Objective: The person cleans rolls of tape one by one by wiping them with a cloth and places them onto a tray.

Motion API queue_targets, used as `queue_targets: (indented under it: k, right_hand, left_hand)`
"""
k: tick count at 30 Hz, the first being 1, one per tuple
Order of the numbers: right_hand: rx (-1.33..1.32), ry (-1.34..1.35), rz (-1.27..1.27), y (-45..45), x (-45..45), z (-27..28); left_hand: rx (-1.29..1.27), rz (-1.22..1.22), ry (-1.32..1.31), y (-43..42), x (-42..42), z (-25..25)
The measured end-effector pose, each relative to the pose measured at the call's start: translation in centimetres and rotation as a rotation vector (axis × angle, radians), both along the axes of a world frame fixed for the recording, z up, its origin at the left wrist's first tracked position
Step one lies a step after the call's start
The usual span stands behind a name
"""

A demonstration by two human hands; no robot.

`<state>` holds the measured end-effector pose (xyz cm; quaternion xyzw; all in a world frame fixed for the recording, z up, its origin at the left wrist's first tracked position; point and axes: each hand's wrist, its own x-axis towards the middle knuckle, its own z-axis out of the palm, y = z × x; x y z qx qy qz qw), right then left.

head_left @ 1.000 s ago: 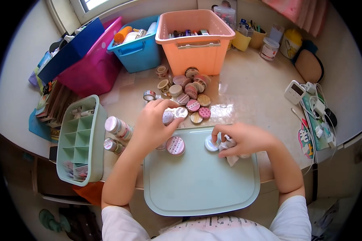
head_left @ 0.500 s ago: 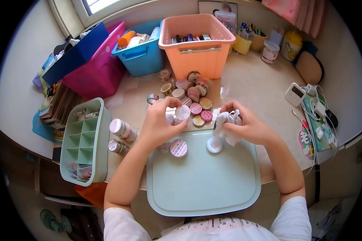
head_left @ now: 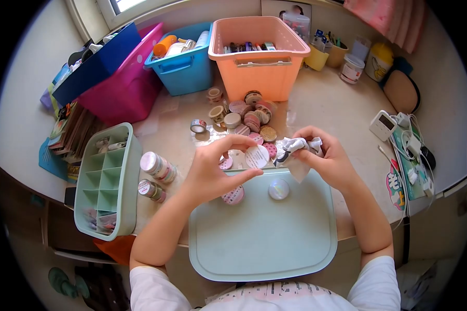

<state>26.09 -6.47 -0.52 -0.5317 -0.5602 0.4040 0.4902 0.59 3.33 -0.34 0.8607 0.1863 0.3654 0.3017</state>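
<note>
Between the thumb and fingers of my left hand (head_left: pixel 215 168) is a white round tape roll (head_left: pixel 257 156) with small print on its face. My right hand (head_left: pixel 324 158) grips a crumpled white tissue (head_left: pixel 299 154) just to the right of that roll. Below them lies a pale green lid (head_left: pixel 262 233). A pink patterned roll (head_left: pixel 233 195) rests near its upper left, partly behind my left thumb, and a shiny whitish roll (head_left: pixel 278 189) sits at its upper middle. Beyond my hands is a pile of tape rolls (head_left: pixel 252 120).
An orange bin (head_left: pixel 257 72), a blue basket (head_left: pixel 186 75) and a magenta bin (head_left: pixel 124 88) line the back. At left stand a green divided box (head_left: pixel 109 179) and two stacks of rolls (head_left: pixel 158 167). White cables (head_left: pixel 412 140) lie at right.
My left hand has lifted the white roll and brought it right, near the tissue. My right hand has raised the tissue away from the shiny roll, which stays on the lid.
</note>
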Motion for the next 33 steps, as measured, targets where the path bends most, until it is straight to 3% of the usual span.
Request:
queue_targets:
  k: [2, 4, 5, 7, 9, 12, 14, 16, 18, 19, 21, 28, 33]
  right_hand:
    - [0.006, 0.072, 0.012, -0.2, -0.5, 0.3]
    - [0.012, 0.143, 0.018, -0.6, -1.1, 0.7]
    - [0.044, 0.173, 0.06, -0.7, -1.4, 0.8]
    - [0.078, 0.202, 0.103, -1.1, -1.6, 0.9]
    - [0.07, 0.212, 0.11, -1.4, -1.7, 0.8]
    - [0.092, 0.228, 0.096, -1.3, -1.7, 0.5]
    - [0.089, 0.245, 0.076, -1.3, -1.8, 0.3]
    - [0.318, 0.111, -0.069, -1.3, -2.2, 0.1]
    - [0.477, -0.01, -0.086, -1.3, -2.2, 0.1]
    - [0.635, -0.132, -0.101, -1.3, -2.2, 0.2]
    - [0.69, -0.154, -0.118, -1.8, -2.6, 0.7]
    - [0.876, -0.604, 0.089, -2.7, -4.1, 1.0]
    - [0.823, -0.608, -0.029, -2.2, -4.2, 1.0]
  left_hand:
    - [-0.059, -0.029, 0.002, -0.4, 0.2, -0.1]
    - [-0.392, -0.173, -0.191, -1.3, 0.5, -0.5]
    - [-0.392, -0.177, -0.191, -1.2, 0.4, -0.4]
    - [-0.906, -0.428, -0.255, -0.7, -0.1, 0.0]
    - [-1.012, -0.389, -0.237, -1.2, -0.3, 0.3]
    - [-1.352, -0.493, -0.437, -1.4, -0.5, 0.4]
    - [-1.304, -0.485, -0.443, -1.3, -0.4, 0.3]
    - [-1.258, -0.479, -0.449, -1.5, -0.2, 0.2]
    - [-0.879, -0.398, -0.328, -2.0, -0.1, 0.3]
    - [-0.87, -0.311, -0.352, -2.7, 0.2, 0.8]
    - [-0.584, -0.27, -0.29, -2.5, 0.2, -0.1]
    - [-0.326, -0.208, -0.321, -2.8, 0.1, -0.7]
    - [-0.42, -0.158, -0.254, -3.4, 0.3, -0.7]
